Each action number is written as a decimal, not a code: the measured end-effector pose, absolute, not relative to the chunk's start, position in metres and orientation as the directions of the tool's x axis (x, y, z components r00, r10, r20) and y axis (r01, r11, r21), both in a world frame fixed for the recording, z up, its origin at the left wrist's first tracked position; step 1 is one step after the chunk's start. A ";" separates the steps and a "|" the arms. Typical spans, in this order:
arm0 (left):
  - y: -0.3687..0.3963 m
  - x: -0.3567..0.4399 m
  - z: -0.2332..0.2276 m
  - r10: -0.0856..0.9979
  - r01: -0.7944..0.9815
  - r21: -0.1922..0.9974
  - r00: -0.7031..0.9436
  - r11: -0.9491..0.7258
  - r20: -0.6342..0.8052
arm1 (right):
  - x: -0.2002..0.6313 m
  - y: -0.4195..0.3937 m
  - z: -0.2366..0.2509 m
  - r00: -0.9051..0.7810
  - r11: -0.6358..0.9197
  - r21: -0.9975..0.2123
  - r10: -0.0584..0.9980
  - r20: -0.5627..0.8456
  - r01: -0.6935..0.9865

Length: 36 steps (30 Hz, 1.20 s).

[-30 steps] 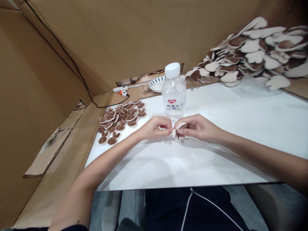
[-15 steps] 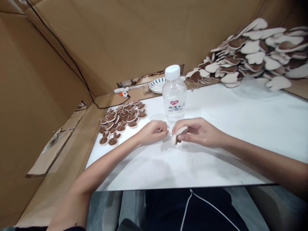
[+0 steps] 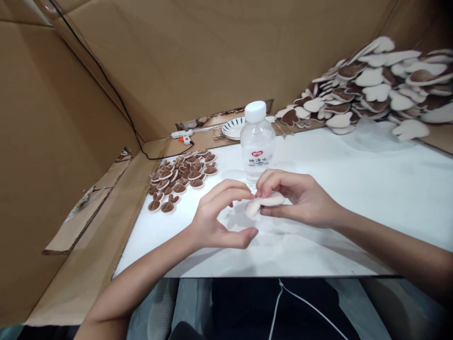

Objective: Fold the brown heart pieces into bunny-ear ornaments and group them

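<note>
the big heap of cream and brown paw-shaped felt pieces (image 3: 375,85) leans against the cardboard wall at the far right, and it looks steep enough that a nudge to the white flat surface (image 3: 354,189) could send pieces sliding down onto it. next down in size, the clear plastic water bottle with a white cap (image 3: 257,141) stands upright just behind both hands; a lift of the wrists from here could knock it over, and it would roll toward the spread of small brown and cream paw pieces (image 3: 180,177) lying flat at the left. behind that, the white hot glue gun with an orange trigger (image 3: 184,136) rests on the cardboard ledge with its black cord running up the wall, near a white plate with blue stripes (image 3: 233,127).

now the hands. the right hand (image 3: 300,198) pinches a small cream paw-shaped felt piece (image 3: 264,203) between thumb and fingers, just above the surface and in front of the bottle. the left hand (image 3: 215,217) is spread loose, holding nothing, its fingertips curling in to just meet the piece's near edge. the grip is light and only on one end, so the piece could slip or twist out.

the piece itself is pale, soft-looking, thin, lying nearly flat, cream side up; its underside is hidden.
</note>
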<state>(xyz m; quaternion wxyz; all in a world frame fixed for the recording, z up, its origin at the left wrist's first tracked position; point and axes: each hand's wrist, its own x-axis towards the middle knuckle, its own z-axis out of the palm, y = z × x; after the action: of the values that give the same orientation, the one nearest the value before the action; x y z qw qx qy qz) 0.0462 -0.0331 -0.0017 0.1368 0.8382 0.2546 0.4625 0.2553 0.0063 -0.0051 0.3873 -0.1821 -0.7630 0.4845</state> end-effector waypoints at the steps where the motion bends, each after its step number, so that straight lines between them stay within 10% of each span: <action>1: -0.035 0.048 -0.002 0.561 0.312 0.467 0.429 -0.827 0.708 | 0.255 0.006 -0.007 -0.626 0.448 -0.890 0.669 0.400 -0.090; 10: -0.035 0.051 -0.013 0.896 0.045 0.936 0.308 -0.349 0.319 | 0.251 0.004 -0.011 -0.672 0.130 -0.987 0.724 0.158 -0.092; 20: -0.031 0.049 -0.015 0.903 -0.065 0.965 0.340 -0.256 0.262 | 0.249 0.003 -0.015 -0.693 0.012 -0.996 0.718 0.071 -0.089; 36: -0.029 0.043 -0.015 0.935 -0.070 0.996 0.344 -0.062 0.083 | 0.246 -0.005 -0.016 -0.608 0.373 -0.924 0.755 0.246 0.090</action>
<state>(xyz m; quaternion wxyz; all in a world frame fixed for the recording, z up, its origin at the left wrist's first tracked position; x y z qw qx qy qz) 0.0430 -0.0287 -0.0151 0.5759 0.5835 0.3705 0.4366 0.2465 -0.0055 -0.0157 0.3428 -0.2799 -0.7542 0.4851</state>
